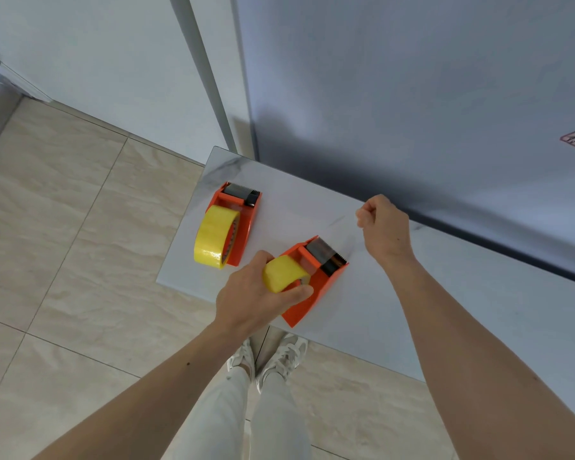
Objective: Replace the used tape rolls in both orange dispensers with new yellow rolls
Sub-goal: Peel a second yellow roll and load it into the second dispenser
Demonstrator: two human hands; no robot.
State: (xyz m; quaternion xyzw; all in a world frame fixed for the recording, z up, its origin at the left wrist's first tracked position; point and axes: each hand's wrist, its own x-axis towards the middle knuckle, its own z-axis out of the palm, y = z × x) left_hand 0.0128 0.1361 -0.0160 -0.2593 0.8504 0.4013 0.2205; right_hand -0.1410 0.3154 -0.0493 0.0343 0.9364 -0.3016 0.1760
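Two orange dispensers stand on the white table (395, 310). The left dispenser (246, 224) carries a full yellow roll (214, 237) and no hand touches it. My left hand (256, 293) grips a second yellow roll (283, 272) seated in the right dispenser (316, 293), near the table's front edge. My right hand (384, 227) hovers beyond that dispenser's serrated blade (327, 257), thumb and forefinger pinched together. A faint, nearly clear tape end (352, 240) seems to run from the blade up to the pinch.
A grey cabinet wall (412, 94) rises directly behind the table. Beige floor tiles (63, 260) lie to the left and below, where my legs and white shoes (273, 360) stand at the table's front edge.
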